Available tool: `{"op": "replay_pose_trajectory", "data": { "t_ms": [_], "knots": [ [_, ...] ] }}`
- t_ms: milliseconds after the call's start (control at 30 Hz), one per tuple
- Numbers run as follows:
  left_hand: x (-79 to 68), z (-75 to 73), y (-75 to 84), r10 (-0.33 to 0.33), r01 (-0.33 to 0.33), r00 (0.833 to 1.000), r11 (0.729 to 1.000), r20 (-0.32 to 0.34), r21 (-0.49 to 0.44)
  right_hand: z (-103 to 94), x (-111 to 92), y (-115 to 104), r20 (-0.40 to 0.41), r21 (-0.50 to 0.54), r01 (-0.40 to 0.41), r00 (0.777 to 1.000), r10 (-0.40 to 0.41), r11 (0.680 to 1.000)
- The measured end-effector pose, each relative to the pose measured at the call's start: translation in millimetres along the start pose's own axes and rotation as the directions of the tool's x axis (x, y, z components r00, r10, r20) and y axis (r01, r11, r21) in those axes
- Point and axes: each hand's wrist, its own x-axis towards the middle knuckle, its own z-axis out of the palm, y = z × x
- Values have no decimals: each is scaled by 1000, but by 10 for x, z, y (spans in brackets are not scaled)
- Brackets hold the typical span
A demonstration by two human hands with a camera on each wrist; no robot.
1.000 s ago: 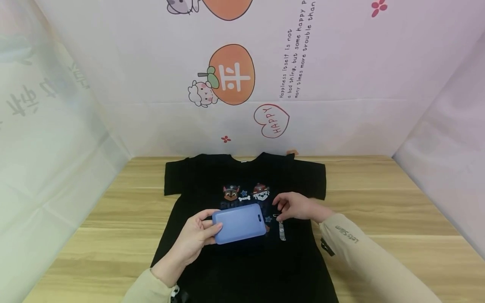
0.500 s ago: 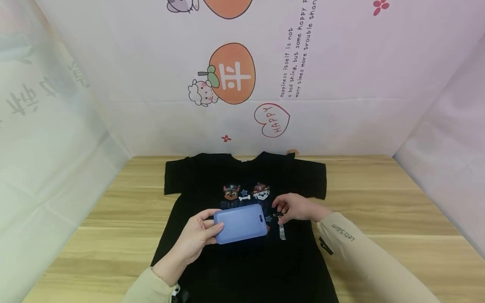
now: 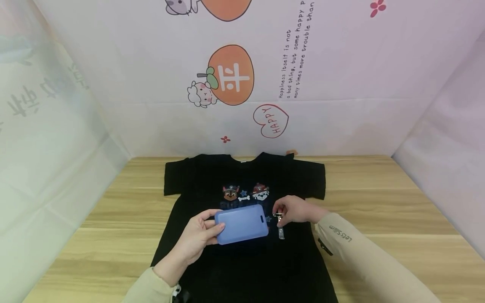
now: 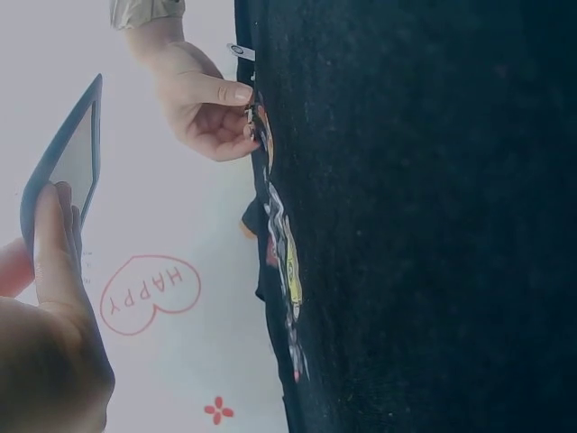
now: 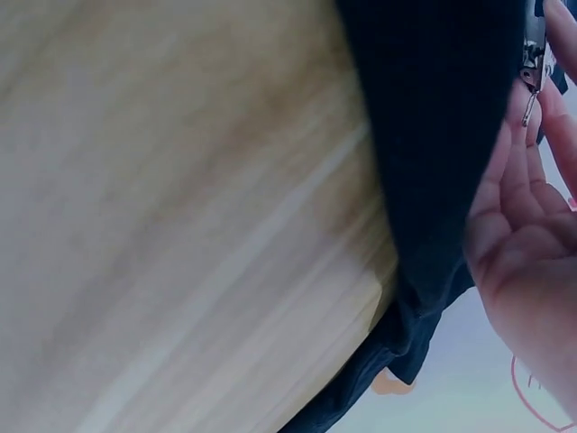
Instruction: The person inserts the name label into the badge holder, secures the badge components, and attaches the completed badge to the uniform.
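My left hand (image 3: 197, 233) grips a blue card holder (image 3: 242, 225) by its left end, thumb on the front face and fingers behind. A small slot shows in the holder's right end. In the left wrist view the card holder (image 4: 68, 162) is seen nearly edge-on. My right hand (image 3: 293, 209) pinches a badge clip (image 3: 281, 232) with a metal end and a short clear strap, over the chest of a black T-shirt (image 3: 250, 269). The right wrist view shows the clip's metal part (image 5: 534, 68) by the fingers, partly cut off by the frame edge.
The T-shirt lies spread flat on a wooden table (image 3: 113, 219), printed with cartoon dogs (image 3: 231, 192) on the chest. A white printed cloth (image 3: 333, 75) stands behind the table, with more pale cloth (image 3: 57, 147) at both sides.
The card holder has shifted slightly to the right with my left hand. My right hand has dipped a little, and the clip's strap has turned slightly while staying in the fingers.
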Motion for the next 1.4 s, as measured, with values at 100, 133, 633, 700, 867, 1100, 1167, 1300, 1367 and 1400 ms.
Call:
{"op": "replay_pose_trajectory", "data": {
  "t_ms": [100, 133, 633, 700, 867, 1100, 1167, 1300, 1367, 1400],
  "knots": [
    [-2, -1, -1, -1, 1, 1000, 1000, -2, -2, -9, -11, 17, 5, 13, 20, 1000, -20, 1000],
    [-3, -1, -1, -2, 2, 1000, 1000, -4, -1, -14, -14, 21, 7, 20, 25, 1000, -25, 999],
    [-10, -21, -25, -9, 9, 1000, 1000, -25, 8, -18, -34, 58, 50, 154, 40, 998, -48, 987],
    [-15, -23, -22, -10, 10, 1000, 1000, -27, 8, -15, -36, 63, 53, 165, 42, 997, -51, 985],
    [-25, -26, -21, -1, 1, 1000, 1000, -22, 2, -9, -49, 56, 64, 190, 26, 997, -39, 981],
    [-33, -25, -20, 14, -14, 1000, 1000, -5, -13, -14, -89, 45, 52, 292, -33, 998, 19, 956],
    [-36, -23, -18, 15, -15, 1000, 1000, -5, -12, -16, -99, 47, 45, 331, -40, 999, 27, 943],
    [-41, -17, -15, 13, -13, 1000, 1000, -10, -12, -19, -122, 57, 33, 380, -37, 999, 27, 924],
    [-42, -14, -15, 11, -11, 1000, 1000, -14, -12, -19, -130, 63, 31, 402, -41, 999, 31, 915],
    [-42, -13, -16, 9, -9, 1000, 1000, -16, -12, -20, -135, 65, 31, 412, -42, 999, 32, 910]
  ]
}}
